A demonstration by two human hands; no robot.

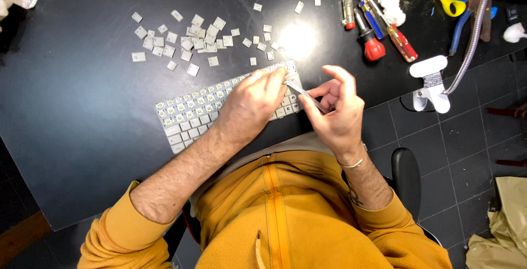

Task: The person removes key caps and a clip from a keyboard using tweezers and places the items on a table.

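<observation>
Keyboard (186, 121) lies angled on the black desk (82, 137), many caps already off. Left hand (250, 104) presses flat on it, steadying. Right hand (337, 112) pinches a thin metal pry tool (303, 94), tip at the right-end keys. Loose keycaps (186, 38) piled behind; screwdrivers (373, 16) beyond.
</observation>
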